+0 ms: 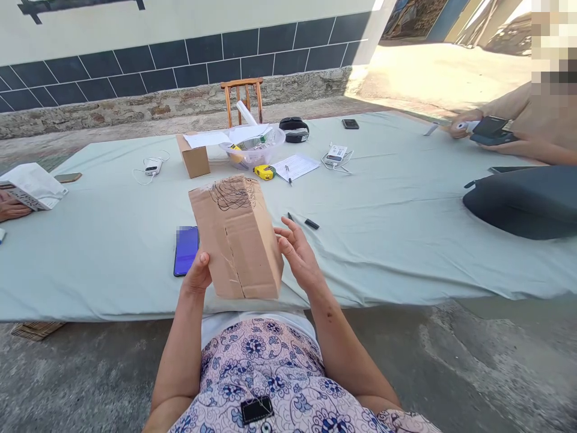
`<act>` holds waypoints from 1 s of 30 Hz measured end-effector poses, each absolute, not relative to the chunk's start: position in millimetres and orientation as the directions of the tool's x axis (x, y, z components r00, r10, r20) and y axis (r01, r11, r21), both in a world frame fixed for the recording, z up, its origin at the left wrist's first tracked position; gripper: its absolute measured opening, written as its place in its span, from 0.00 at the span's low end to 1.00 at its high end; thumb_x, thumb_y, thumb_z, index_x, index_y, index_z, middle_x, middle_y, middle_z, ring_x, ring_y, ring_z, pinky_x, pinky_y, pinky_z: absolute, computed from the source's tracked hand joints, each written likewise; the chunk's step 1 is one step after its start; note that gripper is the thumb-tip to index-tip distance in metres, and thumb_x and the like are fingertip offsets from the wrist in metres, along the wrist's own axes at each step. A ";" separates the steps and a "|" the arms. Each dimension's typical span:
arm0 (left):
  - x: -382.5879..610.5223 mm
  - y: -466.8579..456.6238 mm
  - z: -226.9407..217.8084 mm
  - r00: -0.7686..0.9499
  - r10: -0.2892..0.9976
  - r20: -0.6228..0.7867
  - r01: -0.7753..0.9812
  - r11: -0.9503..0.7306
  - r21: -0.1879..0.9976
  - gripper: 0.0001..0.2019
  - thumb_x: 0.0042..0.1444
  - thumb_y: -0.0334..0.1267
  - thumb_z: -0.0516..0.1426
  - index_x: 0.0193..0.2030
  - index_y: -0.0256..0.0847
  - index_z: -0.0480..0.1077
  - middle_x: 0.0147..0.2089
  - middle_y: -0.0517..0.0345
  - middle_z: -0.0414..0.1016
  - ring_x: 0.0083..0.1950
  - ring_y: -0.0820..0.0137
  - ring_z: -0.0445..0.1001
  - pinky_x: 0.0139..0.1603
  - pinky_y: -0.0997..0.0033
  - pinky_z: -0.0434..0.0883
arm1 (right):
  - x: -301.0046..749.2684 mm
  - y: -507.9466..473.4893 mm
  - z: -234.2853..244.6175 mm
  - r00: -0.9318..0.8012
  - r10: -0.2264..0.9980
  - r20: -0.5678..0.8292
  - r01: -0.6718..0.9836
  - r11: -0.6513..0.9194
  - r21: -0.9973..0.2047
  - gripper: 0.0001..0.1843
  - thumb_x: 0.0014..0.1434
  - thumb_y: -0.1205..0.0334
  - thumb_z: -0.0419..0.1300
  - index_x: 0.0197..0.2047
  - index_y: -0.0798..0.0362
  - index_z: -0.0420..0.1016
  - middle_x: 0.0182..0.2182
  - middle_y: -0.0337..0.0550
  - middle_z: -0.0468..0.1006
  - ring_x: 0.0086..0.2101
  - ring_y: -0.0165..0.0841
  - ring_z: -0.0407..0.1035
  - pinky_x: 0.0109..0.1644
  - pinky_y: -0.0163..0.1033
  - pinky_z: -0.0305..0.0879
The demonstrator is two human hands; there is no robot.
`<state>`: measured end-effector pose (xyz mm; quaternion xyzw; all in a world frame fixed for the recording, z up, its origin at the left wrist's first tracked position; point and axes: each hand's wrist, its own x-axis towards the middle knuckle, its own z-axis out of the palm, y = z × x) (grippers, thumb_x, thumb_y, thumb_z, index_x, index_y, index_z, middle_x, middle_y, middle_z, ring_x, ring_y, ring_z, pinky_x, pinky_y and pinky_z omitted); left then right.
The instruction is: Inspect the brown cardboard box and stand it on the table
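Observation:
A brown cardboard box (238,252) is tilted up over the table's near edge, with black scribbled lines near its top and a torn slit down its front. My left hand (198,275) grips its lower left side, thumb in front and the other fingers hidden behind. Against the right side of the box rests my right hand (301,255), its fingers loosely spread and not wrapped round it. Just beyond those fingertips lie a black marker (290,216), partly covered, and a black cap (311,224). A phone with a blue screen (186,252) lies left of the box.
Farther back on the cloth-covered table (387,252) stand a second box (195,161), a plastic basket (274,141), a yellow tape measure (264,172) and a paper with a pen (288,174). A dark bag (523,201) lies right. Other people's hands (13,207) hold things at both sides.

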<state>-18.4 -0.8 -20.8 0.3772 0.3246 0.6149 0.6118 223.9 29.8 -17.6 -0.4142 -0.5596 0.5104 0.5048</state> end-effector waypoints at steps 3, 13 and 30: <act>-15.2 5.0 -20.5 -0.087 0.990 0.108 -0.517 -0.138 0.845 0.47 0.36 0.68 0.73 0.60 0.43 0.75 0.60 0.43 0.81 0.71 0.40 0.71 0.68 0.45 0.74 | 226.5 29.0 -20.7 -0.169 0.977 0.134 -0.010 0.134 -0.991 0.61 0.54 0.18 0.59 0.78 0.46 0.53 0.69 0.64 0.68 0.66 0.54 0.68 0.66 0.62 0.68; -15.4 10.1 -20.9 -0.228 0.971 0.069 -0.423 -0.162 0.892 0.39 0.42 0.56 0.74 0.62 0.50 0.73 0.62 0.52 0.79 0.66 0.54 0.74 0.55 0.62 0.77 | 227.8 25.9 -22.4 -0.195 0.969 0.153 0.100 0.175 -0.980 0.61 0.50 0.28 0.71 0.79 0.38 0.52 0.76 0.56 0.57 0.72 0.55 0.57 0.70 0.63 0.65; -3.5 -0.8 -9.7 -0.123 0.991 0.055 -0.327 -0.092 0.940 0.61 0.43 0.57 0.75 0.79 0.63 0.46 0.77 0.52 0.63 0.77 0.53 0.62 0.65 0.59 0.72 | 221.6 24.1 -21.5 -0.036 0.890 0.455 0.314 0.442 -0.840 0.39 0.58 0.44 0.72 0.69 0.42 0.69 0.57 0.51 0.74 0.55 0.47 0.70 0.60 0.59 0.74</act>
